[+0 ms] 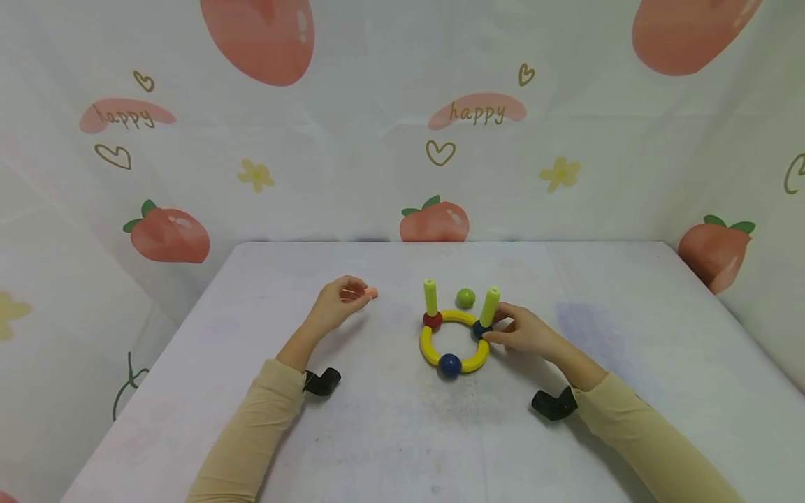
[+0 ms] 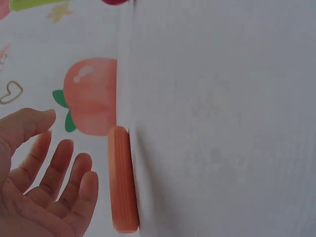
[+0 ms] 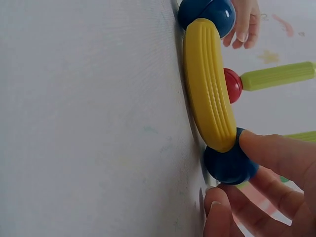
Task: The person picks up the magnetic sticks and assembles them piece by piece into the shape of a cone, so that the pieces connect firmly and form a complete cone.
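Observation:
A ring of curved yellow rods [image 1: 428, 347] joined by balls lies on the table. It has a red ball [image 1: 432, 321], a blue ball [image 1: 450, 366] at the front and a dark blue ball [image 3: 228, 164] on the right. Yellow-green sticks [image 1: 430, 299] stand up from the red and the right blue ball. My right hand [image 1: 525, 330] pinches that right blue ball between thumb and fingers. Over to the left, my left hand [image 1: 339, 302] has relaxed, spread fingers beside an orange grooved stick [image 2: 123, 180] on the table; the left wrist view shows a gap between them.
Just behind the ring sits a loose green ball [image 1: 465, 298]. Black angled pieces [image 1: 323, 382] stick out at both sleeve cuffs, low over the table [image 1: 390, 433]. A printed cloth [image 1: 352, 140] hangs behind the table's back edge.

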`<state>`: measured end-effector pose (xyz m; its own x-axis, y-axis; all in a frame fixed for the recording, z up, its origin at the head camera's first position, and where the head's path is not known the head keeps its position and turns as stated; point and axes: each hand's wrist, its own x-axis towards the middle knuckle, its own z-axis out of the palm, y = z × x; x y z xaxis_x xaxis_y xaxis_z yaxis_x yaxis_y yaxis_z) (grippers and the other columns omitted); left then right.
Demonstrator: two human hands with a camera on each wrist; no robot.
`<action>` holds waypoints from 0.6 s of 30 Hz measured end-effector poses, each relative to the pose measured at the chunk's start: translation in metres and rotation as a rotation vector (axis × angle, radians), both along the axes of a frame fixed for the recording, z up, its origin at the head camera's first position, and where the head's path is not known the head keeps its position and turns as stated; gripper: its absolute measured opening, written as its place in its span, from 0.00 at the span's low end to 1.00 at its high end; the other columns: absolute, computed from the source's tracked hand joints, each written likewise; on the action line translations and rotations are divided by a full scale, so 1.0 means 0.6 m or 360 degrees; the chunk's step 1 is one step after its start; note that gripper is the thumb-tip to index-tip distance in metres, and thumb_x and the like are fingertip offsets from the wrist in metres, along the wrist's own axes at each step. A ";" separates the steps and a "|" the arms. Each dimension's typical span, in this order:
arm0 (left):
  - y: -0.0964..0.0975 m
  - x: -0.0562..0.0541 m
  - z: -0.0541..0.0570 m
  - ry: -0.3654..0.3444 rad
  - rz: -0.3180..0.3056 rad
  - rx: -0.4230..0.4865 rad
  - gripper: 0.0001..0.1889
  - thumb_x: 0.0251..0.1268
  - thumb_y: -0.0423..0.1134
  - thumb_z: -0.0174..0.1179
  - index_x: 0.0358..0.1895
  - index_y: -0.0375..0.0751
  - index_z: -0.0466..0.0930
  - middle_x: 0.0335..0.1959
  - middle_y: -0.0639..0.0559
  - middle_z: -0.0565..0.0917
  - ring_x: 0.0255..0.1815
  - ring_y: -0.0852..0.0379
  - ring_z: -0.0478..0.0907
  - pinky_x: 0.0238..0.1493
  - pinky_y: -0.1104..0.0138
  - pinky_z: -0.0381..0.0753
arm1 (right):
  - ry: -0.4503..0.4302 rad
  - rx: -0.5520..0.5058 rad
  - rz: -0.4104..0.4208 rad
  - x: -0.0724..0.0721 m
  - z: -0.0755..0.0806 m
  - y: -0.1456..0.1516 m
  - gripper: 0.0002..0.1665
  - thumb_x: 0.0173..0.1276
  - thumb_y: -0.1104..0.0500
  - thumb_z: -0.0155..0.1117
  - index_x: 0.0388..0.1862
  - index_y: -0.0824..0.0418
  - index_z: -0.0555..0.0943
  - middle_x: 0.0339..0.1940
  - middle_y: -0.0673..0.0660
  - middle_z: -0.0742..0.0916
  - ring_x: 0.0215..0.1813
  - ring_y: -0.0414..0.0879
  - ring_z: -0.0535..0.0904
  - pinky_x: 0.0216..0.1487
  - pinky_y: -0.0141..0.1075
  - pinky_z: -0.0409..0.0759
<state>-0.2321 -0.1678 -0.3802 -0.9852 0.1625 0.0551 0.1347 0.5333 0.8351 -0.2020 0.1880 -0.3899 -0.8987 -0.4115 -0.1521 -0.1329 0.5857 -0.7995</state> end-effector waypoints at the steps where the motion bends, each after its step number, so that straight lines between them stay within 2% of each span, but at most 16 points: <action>1: -0.003 -0.002 -0.001 0.0000 0.0015 -0.0017 0.16 0.61 0.38 0.61 0.50 0.35 0.75 0.50 0.40 0.80 0.51 0.45 0.78 0.54 0.56 0.76 | 0.0000 0.0001 -0.0007 0.001 0.000 0.001 0.18 0.63 0.57 0.63 0.48 0.65 0.72 0.49 0.68 0.78 0.29 0.45 0.78 0.30 0.34 0.76; 5: -0.011 -0.008 -0.003 -0.0017 0.0074 -0.0032 0.18 0.60 0.41 0.62 0.51 0.35 0.76 0.52 0.40 0.79 0.52 0.45 0.76 0.55 0.56 0.74 | -0.0001 0.0003 -0.0024 0.005 0.001 0.003 0.20 0.62 0.56 0.65 0.48 0.65 0.73 0.49 0.67 0.78 0.31 0.46 0.79 0.31 0.34 0.76; 10: -0.019 -0.013 -0.003 -0.0080 0.0098 -0.0062 0.22 0.59 0.44 0.63 0.53 0.37 0.75 0.55 0.41 0.78 0.56 0.45 0.74 0.57 0.56 0.72 | 0.0000 0.0008 -0.0034 0.009 0.002 0.004 0.21 0.60 0.55 0.67 0.47 0.64 0.73 0.47 0.65 0.79 0.34 0.46 0.81 0.32 0.34 0.76; 14: -0.023 -0.014 -0.002 -0.0109 0.0103 -0.0096 0.23 0.59 0.45 0.62 0.55 0.36 0.75 0.58 0.40 0.76 0.57 0.44 0.72 0.58 0.54 0.72 | 0.0003 0.0012 -0.0032 0.012 0.002 0.004 0.21 0.59 0.55 0.68 0.46 0.64 0.73 0.46 0.64 0.80 0.35 0.46 0.81 0.33 0.35 0.76; 18: -0.026 -0.015 -0.003 -0.0093 0.0084 -0.0153 0.22 0.61 0.42 0.61 0.55 0.34 0.75 0.57 0.37 0.76 0.57 0.42 0.72 0.57 0.54 0.72 | -0.0001 0.0024 -0.0030 0.014 0.003 0.003 0.22 0.58 0.54 0.69 0.46 0.64 0.73 0.46 0.64 0.80 0.35 0.46 0.81 0.33 0.35 0.76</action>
